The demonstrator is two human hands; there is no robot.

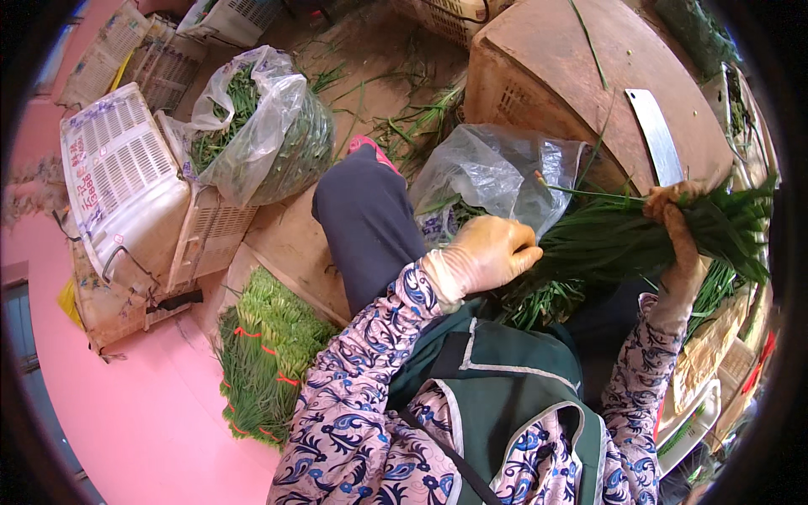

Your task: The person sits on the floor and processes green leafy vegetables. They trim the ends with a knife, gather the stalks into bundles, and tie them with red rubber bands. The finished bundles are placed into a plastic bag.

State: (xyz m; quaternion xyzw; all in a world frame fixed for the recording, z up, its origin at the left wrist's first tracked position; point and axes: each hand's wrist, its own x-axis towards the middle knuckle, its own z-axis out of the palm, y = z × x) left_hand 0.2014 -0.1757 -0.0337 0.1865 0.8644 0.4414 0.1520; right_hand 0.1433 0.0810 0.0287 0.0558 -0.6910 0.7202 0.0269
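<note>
My right hand [677,205], dark with soil, is closed around a thick bunch of long green leaves [600,237] that look like garlic chives. The bunch lies sideways above my lap, one end fanning out past my fist. My left hand [495,252], in a pale rubber glove, is curled with thumb and fingers together at the bunch's left end. Whether it pinches any leaf tips cannot be made out. Just beyond it a clear plastic bag [486,167] holds some greens. More loose greens [546,303] hang below the bunch, partly hidden.
A broad metal blade [655,136] rests on an upturned brown crate [568,76]. At left stand white plastic crates [126,189] and a filled clear bag [271,139]. Chive bundles with red ties [271,353] lie on the pink surface [164,416]. Leaf scraps [416,120] litter the floor.
</note>
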